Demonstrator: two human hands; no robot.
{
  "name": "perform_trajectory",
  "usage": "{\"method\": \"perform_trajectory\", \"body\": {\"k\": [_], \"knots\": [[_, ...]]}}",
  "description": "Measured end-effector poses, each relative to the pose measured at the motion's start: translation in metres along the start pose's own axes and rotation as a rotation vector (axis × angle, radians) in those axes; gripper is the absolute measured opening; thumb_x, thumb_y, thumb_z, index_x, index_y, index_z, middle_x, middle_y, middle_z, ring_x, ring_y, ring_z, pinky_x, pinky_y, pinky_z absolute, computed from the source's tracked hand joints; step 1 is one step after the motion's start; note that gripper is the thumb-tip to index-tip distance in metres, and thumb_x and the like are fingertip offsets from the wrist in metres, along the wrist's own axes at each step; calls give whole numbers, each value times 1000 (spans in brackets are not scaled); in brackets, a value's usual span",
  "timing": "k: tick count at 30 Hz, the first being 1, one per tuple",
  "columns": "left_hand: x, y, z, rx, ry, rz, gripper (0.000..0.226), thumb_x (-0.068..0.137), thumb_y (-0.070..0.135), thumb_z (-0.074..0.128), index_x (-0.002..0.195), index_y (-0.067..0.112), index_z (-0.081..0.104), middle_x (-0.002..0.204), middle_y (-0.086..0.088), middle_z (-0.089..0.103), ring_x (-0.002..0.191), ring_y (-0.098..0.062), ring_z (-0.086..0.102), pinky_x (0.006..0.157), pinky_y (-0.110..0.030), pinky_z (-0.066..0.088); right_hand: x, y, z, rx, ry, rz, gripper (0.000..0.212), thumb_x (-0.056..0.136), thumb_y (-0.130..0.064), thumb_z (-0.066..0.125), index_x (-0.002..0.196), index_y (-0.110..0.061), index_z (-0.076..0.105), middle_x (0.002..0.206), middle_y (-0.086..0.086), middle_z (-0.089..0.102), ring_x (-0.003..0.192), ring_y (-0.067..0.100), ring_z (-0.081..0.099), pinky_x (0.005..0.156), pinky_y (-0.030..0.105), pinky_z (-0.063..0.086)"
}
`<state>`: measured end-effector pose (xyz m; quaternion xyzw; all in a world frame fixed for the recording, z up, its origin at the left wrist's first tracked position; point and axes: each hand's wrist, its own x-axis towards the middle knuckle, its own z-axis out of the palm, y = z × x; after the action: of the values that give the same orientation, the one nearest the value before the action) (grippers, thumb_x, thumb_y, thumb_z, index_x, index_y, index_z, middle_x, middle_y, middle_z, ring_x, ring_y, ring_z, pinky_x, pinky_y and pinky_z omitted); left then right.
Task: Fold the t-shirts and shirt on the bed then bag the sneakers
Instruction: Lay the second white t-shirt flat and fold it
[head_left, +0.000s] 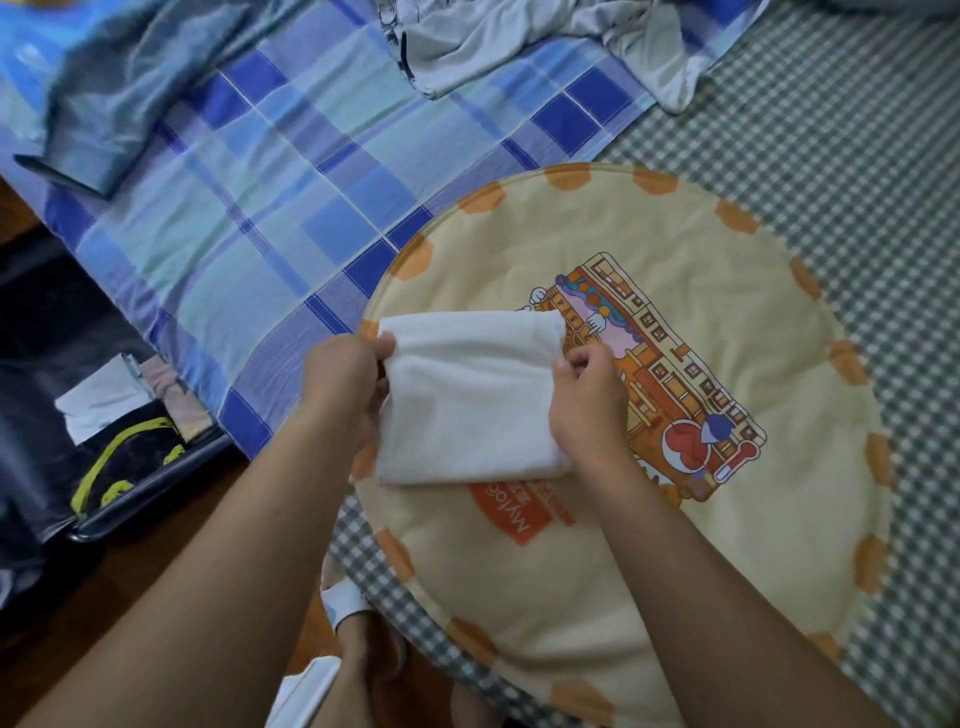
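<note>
In the head view a folded white t-shirt lies on a round cream cushion atop the bed; the left hand pinches its left edge with curled fingers, and the right hand pinches the right edge the same way. The cloth looks light, soft and limp, so it will likely sag unless held by both side edges or lifted from beneath. A blue-grey shirt and a pale grey t-shirt lie unfolded farther up the bed.
</note>
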<state>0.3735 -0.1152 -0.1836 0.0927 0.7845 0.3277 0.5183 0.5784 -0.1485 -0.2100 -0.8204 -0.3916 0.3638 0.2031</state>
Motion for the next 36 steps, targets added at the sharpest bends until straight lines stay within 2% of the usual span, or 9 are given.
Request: {"method": "perform_trajectory", "body": {"k": [3,5,7,13,16,19,26,30,36], "knots": [[-23,-20,13,609,264,621,35,99,19,53,134,17,52,136,-8,43,121,-27,45,102,-38,37,-4,-13,2,-245,258,-440,40,100,-14,52,140,-14,49,140,8,47,127,27,44,102,39,41],[-39,-38,24,821,245,989,48,105,27,44,152,26,35,158,-8,25,145,-29,25,119,-45,22,-2,-18,16,-354,196,-670,48,102,-23,45,150,-14,43,154,13,38,140,33,34,113,45,32],[-28,-69,29,1064,133,1106,53,109,37,33,160,26,23,167,-10,14,154,-32,11,125,-51,14,3,-5,32,-477,25,-742,53,105,-36,37,155,-18,37,164,14,24,151,36,19,121,51,21],[-2,-99,9,1079,65,705,64,106,52,17,158,36,-17,169,-3,-12,155,-23,-10,126,-49,-2,-3,37,34,-449,-28,-433,72,99,-55,24,162,-23,13,166,19,12,153,35,9,124,50,15],[-18,-91,12,1026,96,650,64,106,53,21,158,40,-14,164,-5,2,148,-32,11,119,-57,19,-33,31,36,-384,-17,-360,66,101,-43,36,161,-23,17,147,19,38,132,36,33,112,51,33],[-22,-83,9,952,-52,497,66,104,55,28,154,52,-15,166,-4,-6,148,-37,25,113,-54,35,-37,15,23,-203,-161,-185,64,100,-30,51,157,-36,22,144,9,36,130,28,37,108,41,34],[-19,-43,-87,536,-430,411,61,93,41,69,147,47,41,148,9,50,130,-14,53,110,-32,41,-91,-21,-2,282,-462,-74,49,94,-16,68,130,-45,52,129,-30,54,125,2,53,100,23,48],[9,-27,-222,240,-375,284,45,89,29,70,126,51,59,127,15,65,108,-13,67,93,-35,56,-157,-93,81,219,-544,-223,56,91,-14,71,128,-50,48,129,-28,51,111,-15,51,89,7,41],[162,-24,-425,108,-332,47,63,91,-6,67,138,33,49,128,9,62,95,2,70,72,-16,54,-177,-193,328,-62,-816,-360,69,92,-18,69,139,-53,32,135,-15,41,123,-2,40,95,-2,24]]}}
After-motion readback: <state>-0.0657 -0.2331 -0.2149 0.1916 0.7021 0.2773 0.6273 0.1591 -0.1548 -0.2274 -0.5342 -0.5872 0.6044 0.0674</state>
